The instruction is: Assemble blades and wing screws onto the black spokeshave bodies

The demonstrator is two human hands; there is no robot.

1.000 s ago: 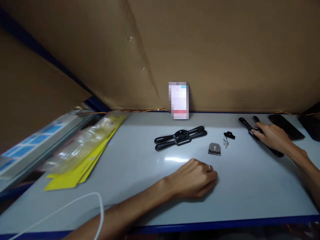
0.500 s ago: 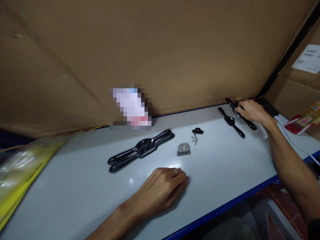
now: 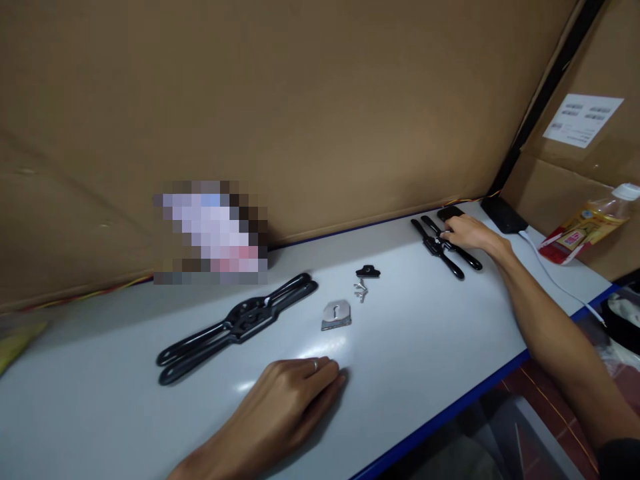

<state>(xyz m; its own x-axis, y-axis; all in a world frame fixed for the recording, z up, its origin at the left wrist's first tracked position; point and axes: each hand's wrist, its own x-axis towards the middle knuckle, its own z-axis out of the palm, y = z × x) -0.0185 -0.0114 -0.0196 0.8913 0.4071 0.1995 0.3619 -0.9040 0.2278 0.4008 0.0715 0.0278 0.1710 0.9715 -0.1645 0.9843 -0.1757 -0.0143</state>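
My right hand (image 3: 467, 232) is at the far right of the table, its fingertips closed on the middle of a black spokeshave (image 3: 465, 255). A second black spokeshave (image 3: 453, 268) lies close along its left side. My left hand (image 3: 305, 390) rests on the table with curled fingers; its fingertips are partly hidden, and nothing shows in it. Beyond it lie a grey slotted blade (image 3: 337, 313), some small silver screws (image 3: 361, 291) and a small black cap plate (image 3: 368, 271). Two more black spokeshave bodies (image 3: 240, 327) lie side by side at the left.
A cardboard wall (image 3: 320, 113) stands along the table's back edge. A blurred-out object (image 3: 215, 227) leans against it. On the right are a black device (image 3: 503, 215) with a white cable (image 3: 555, 275) and a bottle (image 3: 590, 223). Yellow packaging (image 3: 17, 340) lies far left.
The view has turned to the right. My right hand has brought its spokeshave closer to the one beside it. My left hand stays resting on the table.
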